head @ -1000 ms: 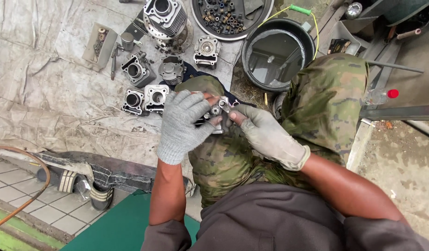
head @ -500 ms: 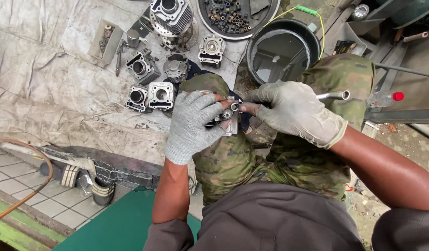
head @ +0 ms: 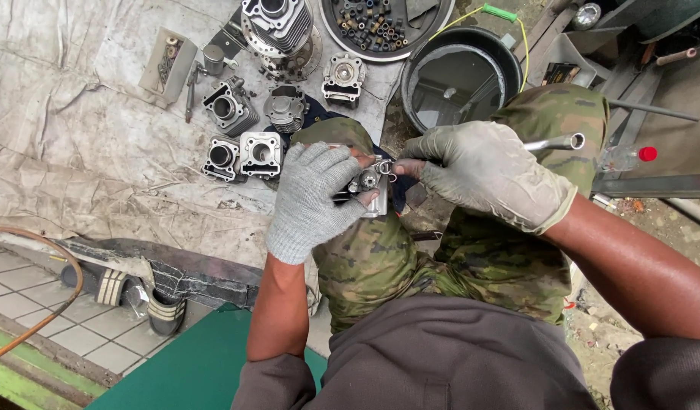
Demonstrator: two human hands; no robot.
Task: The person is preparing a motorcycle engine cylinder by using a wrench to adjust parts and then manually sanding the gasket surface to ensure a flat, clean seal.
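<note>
My left hand (head: 313,199), in a grey knit glove, grips a small metal engine part (head: 370,188) over my left knee. Against the part's right side, my right hand (head: 483,173), in a pale rubber glove, holds a metal tool whose tubular handle (head: 555,142) sticks out to the right. Its fingertips pinch at a small ring (head: 386,167) on top of the part. My legs wear camouflage trousers (head: 411,250).
Several engine cylinders (head: 242,154) and a finned cylinder (head: 274,26) lie on a grey cloth (head: 77,152). A round tray of small parts (head: 380,23) and a black bucket (head: 460,72) stand behind. A bottle with a red cap (head: 627,157) lies right. Sandals (head: 149,304) rest below.
My right hand has moved up and right, bringing the tool's tubular handle into sight. The left hand keeps its hold on the engine part.
</note>
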